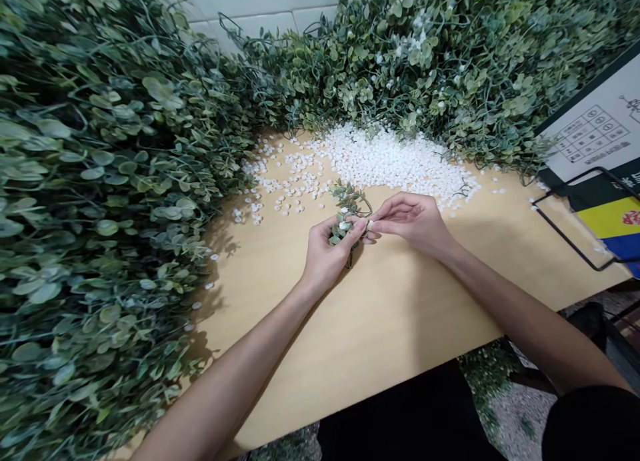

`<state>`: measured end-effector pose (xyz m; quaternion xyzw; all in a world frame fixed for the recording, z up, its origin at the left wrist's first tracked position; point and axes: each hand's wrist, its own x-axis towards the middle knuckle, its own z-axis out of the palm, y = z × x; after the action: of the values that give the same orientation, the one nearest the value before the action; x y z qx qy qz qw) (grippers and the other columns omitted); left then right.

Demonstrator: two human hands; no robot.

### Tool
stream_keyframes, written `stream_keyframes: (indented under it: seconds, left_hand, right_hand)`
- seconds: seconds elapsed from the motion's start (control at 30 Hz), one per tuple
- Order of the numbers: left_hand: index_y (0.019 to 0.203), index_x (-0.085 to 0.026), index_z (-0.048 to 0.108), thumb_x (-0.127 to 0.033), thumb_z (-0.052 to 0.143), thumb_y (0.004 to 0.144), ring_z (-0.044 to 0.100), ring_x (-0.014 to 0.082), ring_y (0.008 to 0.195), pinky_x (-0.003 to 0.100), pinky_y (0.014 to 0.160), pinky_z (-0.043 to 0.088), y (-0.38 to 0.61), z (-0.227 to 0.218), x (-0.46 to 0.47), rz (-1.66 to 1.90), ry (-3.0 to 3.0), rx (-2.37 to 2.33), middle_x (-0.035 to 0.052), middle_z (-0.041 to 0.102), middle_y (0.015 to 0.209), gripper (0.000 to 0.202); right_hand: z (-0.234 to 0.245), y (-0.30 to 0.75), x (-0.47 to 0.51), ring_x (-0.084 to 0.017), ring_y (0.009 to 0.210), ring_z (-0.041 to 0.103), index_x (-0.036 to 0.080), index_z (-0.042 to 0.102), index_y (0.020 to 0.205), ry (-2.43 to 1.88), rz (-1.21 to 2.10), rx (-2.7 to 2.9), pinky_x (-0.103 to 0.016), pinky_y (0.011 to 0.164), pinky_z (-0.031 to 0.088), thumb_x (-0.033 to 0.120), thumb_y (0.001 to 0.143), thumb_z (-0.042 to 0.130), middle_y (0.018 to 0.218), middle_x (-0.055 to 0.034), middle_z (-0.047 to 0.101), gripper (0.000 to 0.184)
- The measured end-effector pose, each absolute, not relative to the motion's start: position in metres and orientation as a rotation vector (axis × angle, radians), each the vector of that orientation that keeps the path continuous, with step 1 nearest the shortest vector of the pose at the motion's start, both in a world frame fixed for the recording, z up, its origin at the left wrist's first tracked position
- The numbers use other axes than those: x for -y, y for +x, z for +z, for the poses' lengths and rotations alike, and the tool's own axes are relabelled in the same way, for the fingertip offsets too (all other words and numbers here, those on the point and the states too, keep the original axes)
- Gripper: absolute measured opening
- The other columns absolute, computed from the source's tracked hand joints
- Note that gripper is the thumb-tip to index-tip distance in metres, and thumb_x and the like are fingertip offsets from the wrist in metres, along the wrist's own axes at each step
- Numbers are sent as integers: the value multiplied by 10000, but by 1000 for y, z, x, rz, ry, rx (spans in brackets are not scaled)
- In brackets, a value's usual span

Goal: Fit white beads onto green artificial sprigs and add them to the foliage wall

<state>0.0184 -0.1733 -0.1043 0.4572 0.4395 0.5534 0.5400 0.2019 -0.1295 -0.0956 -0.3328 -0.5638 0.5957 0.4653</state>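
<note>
My left hand (330,248) is closed around a sprig of artificial greenery (347,193), whose small leaves stick out above and below the fingers. A few white bits (343,226) sit among its leaves. Close against it, my right hand (413,221) pinches with thumb and forefinger at a small white piece (370,226) beside the left fingertips. Whether that piece is fixed to the stem I cannot tell. Just beyond both hands a wide heap of small white pieces (395,161) is spread on the table (320,354).
Dense artificial foliage (110,201) rises along the left, and more greenery (430,68) lines the back. At the right, a printed board (595,134) leans beside a black wire frame (570,241). Loose white pieces (295,174) lie scattered left of the heap. The table's front edge is near my lap.
</note>
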Motion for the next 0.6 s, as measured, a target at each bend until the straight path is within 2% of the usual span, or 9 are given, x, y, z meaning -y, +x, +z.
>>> stream_keyframes:
  seconds: [0.27, 0.43, 0.6]
  left_hand:
    - [873, -158, 778, -449, 842, 821, 760, 222, 754, 375, 813, 624, 16, -103, 174, 1278, 1141, -1038, 92, 788, 844, 302]
    - [912, -152, 783, -445, 845, 822, 759, 223, 751, 373, 818, 620, 14, -106, 174, 1275, 1146, -1023, 95, 790, 845, 313]
    - [905, -140, 777, -414, 829, 847, 763, 224, 778, 350, 787, 618, 14, -108, 174, 1266, 1173, -999, 97, 793, 847, 285]
  right_hand:
    - [-97, 202, 130, -194, 749, 762, 200, 750, 811, -853, 1444, 1397, -364, 771, 659, 388, 647, 975, 825, -43, 790, 336]
    - [-100, 199, 130, -185, 710, 754, 192, 746, 802, -815, 1440, 1354, -336, 713, 646, 398, 639, 982, 804, -39, 787, 354]
    - [-104, 200, 128, -184, 723, 757, 180, 741, 804, -859, 1440, 1375, -326, 722, 648, 399, 624, 987, 816, -46, 795, 376]
